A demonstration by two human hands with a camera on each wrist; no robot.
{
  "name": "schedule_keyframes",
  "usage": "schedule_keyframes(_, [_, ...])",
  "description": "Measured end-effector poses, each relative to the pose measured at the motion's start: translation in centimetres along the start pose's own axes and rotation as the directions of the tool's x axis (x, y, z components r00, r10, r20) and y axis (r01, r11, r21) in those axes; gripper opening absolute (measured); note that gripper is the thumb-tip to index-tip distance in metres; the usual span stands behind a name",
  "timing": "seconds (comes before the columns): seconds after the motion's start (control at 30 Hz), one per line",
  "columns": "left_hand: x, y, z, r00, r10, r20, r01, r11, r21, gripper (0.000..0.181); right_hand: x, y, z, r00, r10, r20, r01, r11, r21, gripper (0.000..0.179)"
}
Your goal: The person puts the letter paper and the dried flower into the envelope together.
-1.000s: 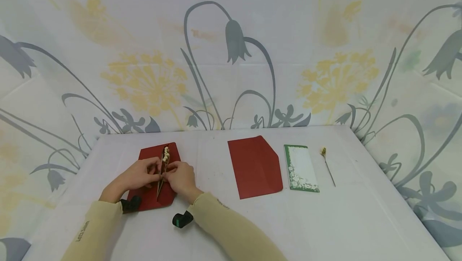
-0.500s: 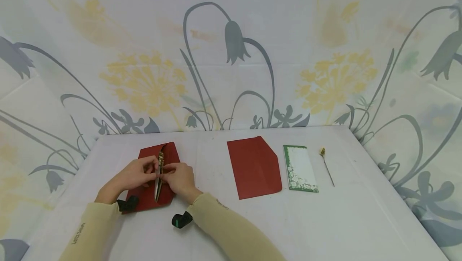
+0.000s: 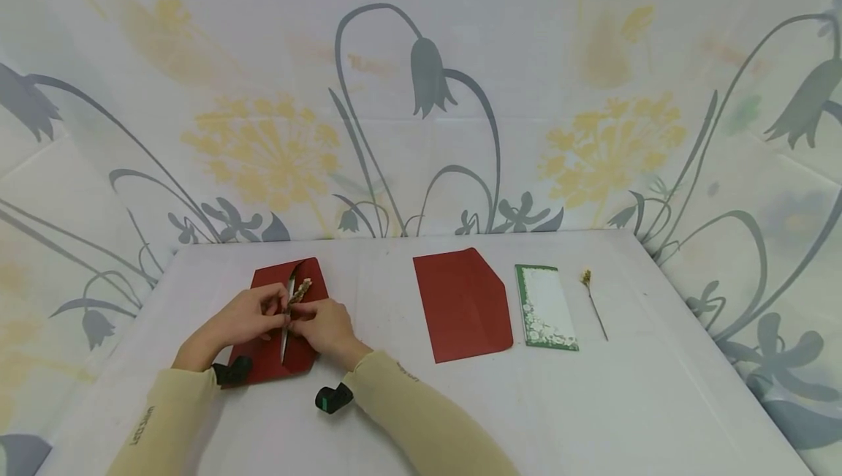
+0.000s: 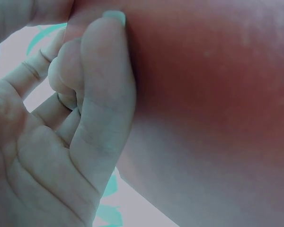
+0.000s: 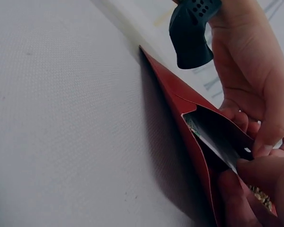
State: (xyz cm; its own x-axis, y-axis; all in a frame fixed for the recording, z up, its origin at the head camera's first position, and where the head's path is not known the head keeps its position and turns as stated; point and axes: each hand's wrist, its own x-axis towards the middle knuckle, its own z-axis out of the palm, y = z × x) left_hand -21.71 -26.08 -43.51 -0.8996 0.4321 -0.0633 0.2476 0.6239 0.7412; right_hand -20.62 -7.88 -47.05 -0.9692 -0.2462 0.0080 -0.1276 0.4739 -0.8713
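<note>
1. My left sleeve (image 3: 161, 414): beige, lettered, lower left of the frame. At its cuff, 1 black wrist unit (image 3: 233, 371).

2. My left hand (image 3: 250, 316): left of centre. Thumb and fingers pinch the lip of the envelope below; the other fingers are curled.

3. Left envelope (image 3: 271, 359): 1, red, left part of the frame, under both my hands, its mouth gaping. The right wrist view shows the mouth at right of centre.

4. Inner card (image 5: 217, 144): 1, within that mouth, edge up, a touch of green along it.

5. Held flower (image 3: 300, 290): 1, dried, its pale head over the left envelope, tilted to the upper right. Lower stem hidden.

6. My right hand (image 3: 327, 324): thumb and fingers pinch the held flower at the mouth; whether they also grip the lip, I cannot tell. Lower down, 1 black camera (image 3: 333, 398), then my right sleeve (image 3: 427, 414), beige, bottom centre.

7. Right envelope (image 3: 463, 308): 1, red, flat, just right of centre.

8. Green card (image 3: 549, 308): 1, white with a green floral border, right of centre.

9. Loose flower (image 3: 587, 278): 1, dried, yellowish, thin-stemmed, right part of the frame.
</note>
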Motion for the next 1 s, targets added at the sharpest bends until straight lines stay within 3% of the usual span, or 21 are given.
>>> schedule_keyframes(0.1, [0.0, 0.0, 0.0, 1.0, -0.004, -0.001, 0.004, 1.0, 0.005, 0.016, 0.0, 0.2, -0.1, 1.0, -0.003, 0.01, 0.003, 0.999, 0.034, 0.027])
schedule_keyframes(0.2, [0.0, -0.1, 0.0, 1.0, -0.011, 0.0, 0.011, 1.0, 0.005, 0.016, -0.1, 0.2, -0.1, 0.999, 0.036, -0.007, -0.035, 0.986, 0.164, 0.024])
schedule_keyframes(0.37, [0.0, 0.1, 0.0, 1.0, -0.011, -0.004, 0.011, 1.0, 0.001, 0.016, -0.2, -0.1, -0.4, 0.994, 0.105, -0.011, -0.091, 0.903, 0.419, 0.032])
schedule_keyframes(0.53, [0.0, 0.2, 0.0, 1.0, -0.016, 0.004, 0.016, 1.0, 0.001, 0.016, 0.1, -0.2, -0.8, 0.993, 0.083, 0.088, -0.116, 0.863, 0.493, 0.046])
schedule_keyframes(0.83, [0.1, -0.1, 0.3, 1.0, -0.013, 0.003, 0.013, 1.0, 0.012, 0.017, 0.5, 0.3, -0.9, 0.974, 0.021, 0.224, -0.136, 0.848, 0.512, 0.052])
schedule_keyframes(0.9, [0.1, 0.0, 0.3, 1.0, -0.013, -0.001, 0.013, 1.0, 0.018, 0.017, 0.5, 0.3, -1.0, 0.972, 0.014, 0.237, -0.132, 0.862, 0.49, 0.052])
schedule_keyframes(1.0, [0.1, 0.1, 0.2, 1.0, -0.008, -0.005, 0.008, 1.0, 0.021, 0.016, 0.4, 0.3, -1.1, 0.969, 0.013, 0.247, -0.113, 0.91, 0.399, 0.052])
